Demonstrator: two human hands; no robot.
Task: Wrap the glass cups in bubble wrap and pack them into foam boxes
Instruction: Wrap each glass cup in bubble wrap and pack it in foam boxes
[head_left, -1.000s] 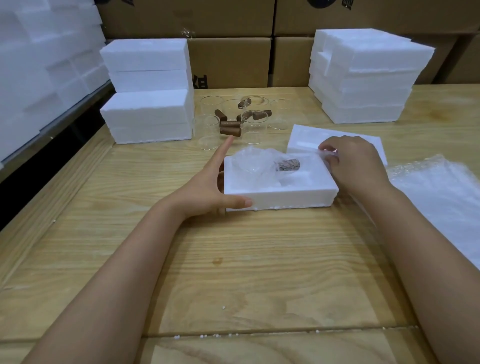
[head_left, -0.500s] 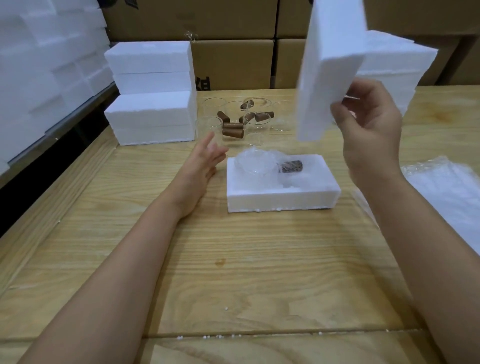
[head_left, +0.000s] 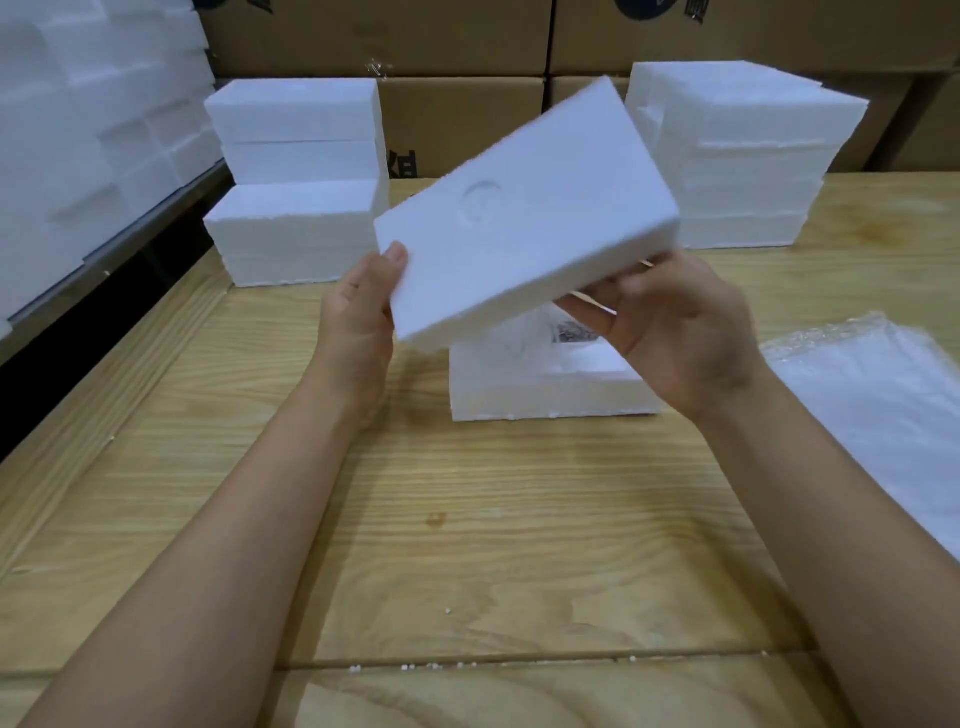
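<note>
Foam lid (head_left: 524, 218) is tilting over the open foam box (head_left: 519, 400), hiding most of it, so the wrapped cup (head_left: 519, 343) inside is showing only as a blur. Left hand (head_left: 358, 312) is pinching the lid's near-left corner, thumb on top; right hand (head_left: 680, 338) is curling round its lower-right edge from beneath. Foam stacks (head_left: 296, 182) are standing behind, w/ bubble wrap sheets (head_left: 872, 395) lying at right.

A pale wooden table (head_left: 467, 571) is seen backed by stacked brown cartons (head_left: 363, 36), evenly lit indoors.
</note>
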